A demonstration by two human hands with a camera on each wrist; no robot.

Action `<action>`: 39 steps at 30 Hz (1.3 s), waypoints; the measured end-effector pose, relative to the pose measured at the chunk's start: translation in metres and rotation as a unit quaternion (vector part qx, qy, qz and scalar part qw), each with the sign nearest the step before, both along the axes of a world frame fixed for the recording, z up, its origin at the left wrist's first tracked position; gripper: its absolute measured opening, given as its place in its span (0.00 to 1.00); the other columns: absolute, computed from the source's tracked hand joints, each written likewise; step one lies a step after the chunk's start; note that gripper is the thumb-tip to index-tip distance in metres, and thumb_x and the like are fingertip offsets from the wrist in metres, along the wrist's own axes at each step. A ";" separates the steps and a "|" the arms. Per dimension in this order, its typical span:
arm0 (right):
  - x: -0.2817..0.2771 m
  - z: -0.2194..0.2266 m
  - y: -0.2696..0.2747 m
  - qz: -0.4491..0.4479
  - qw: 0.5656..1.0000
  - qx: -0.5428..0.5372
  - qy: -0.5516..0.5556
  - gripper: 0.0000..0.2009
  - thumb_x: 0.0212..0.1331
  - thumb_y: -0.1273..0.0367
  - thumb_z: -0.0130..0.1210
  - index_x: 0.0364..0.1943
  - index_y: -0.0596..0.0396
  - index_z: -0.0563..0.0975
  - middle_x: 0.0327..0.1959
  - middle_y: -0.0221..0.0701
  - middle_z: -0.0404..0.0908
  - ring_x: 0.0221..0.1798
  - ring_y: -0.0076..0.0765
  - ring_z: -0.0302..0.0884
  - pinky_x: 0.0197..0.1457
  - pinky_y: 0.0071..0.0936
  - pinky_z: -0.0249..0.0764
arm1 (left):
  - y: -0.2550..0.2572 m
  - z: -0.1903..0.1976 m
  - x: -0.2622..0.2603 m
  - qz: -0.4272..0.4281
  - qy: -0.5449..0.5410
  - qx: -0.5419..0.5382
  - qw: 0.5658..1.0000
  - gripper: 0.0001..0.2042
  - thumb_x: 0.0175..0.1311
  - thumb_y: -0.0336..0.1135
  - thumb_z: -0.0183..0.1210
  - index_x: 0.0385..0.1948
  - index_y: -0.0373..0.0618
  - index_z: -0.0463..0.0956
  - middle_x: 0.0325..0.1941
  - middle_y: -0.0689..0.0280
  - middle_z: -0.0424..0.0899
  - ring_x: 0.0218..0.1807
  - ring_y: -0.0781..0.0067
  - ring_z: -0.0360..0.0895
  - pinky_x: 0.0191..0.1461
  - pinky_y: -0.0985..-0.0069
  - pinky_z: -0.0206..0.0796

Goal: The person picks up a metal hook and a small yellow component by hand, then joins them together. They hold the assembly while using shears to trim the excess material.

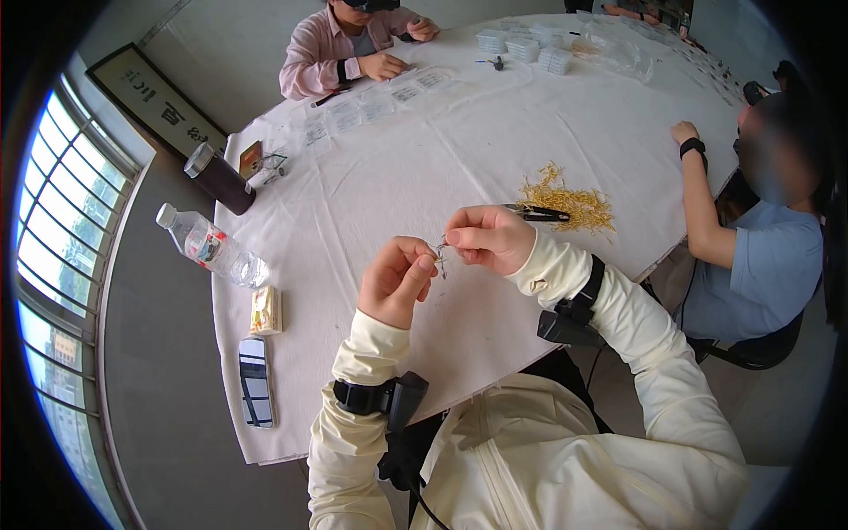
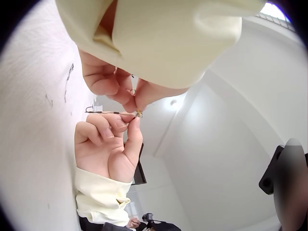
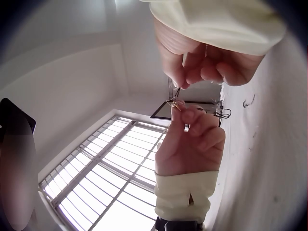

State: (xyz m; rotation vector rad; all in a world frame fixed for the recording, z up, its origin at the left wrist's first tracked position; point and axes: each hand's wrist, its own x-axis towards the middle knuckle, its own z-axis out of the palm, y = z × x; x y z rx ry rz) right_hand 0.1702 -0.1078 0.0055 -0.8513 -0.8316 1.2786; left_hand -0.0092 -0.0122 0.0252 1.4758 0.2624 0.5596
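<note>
Both hands meet above the near part of the white-covered table point(image 1: 371, 194). My left hand point(image 1: 396, 281) pinches a tiny gold-coloured piece point(image 3: 176, 105) between thumb and index finger. Opposite it, my right hand point(image 1: 491, 240) pinches a thin dark strand point(image 3: 178, 91) at the same small piece, fingertips nearly touching. A thin dark cord point(image 2: 115, 113) with a looped end hangs below the fingertips toward the table. Which hand bears the cord is unclear. The fingers partly hide where the parts meet.
Right of the hands lie a pile of gold-coloured pieces point(image 1: 583, 208) and black tweezers point(image 1: 543, 214). At left are a water bottle point(image 1: 212, 247), dark flask point(image 1: 221, 179), tissue pack point(image 1: 266, 310) and phone point(image 1: 256, 382). Clear boxes point(image 1: 523, 49) stand far back. Other people sit around.
</note>
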 end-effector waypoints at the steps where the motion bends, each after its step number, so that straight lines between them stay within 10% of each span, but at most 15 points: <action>1: 0.000 0.000 0.000 -0.006 1.000 -0.003 0.011 0.06 0.60 0.69 0.56 0.36 0.56 0.76 0.27 0.21 0.72 0.28 0.17 0.64 0.34 0.18 0.62 | 0.000 -0.001 0.000 0.001 -0.005 -0.001 1.000 0.05 0.68 0.32 0.54 0.37 0.42 0.72 0.29 0.71 0.74 0.25 0.85 0.64 0.29 0.86 0.58; 39: -0.021 0.017 -0.008 -0.116 0.938 0.177 -0.274 0.04 0.56 0.74 0.54 0.34 0.55 0.73 0.36 0.25 0.77 0.38 0.19 0.71 0.43 0.20 0.69 | 0.002 -0.003 -0.001 0.034 0.054 -0.192 0.979 0.04 0.65 0.30 0.52 0.29 0.43 0.70 0.21 0.73 0.67 0.22 0.84 0.60 0.24 0.84 0.52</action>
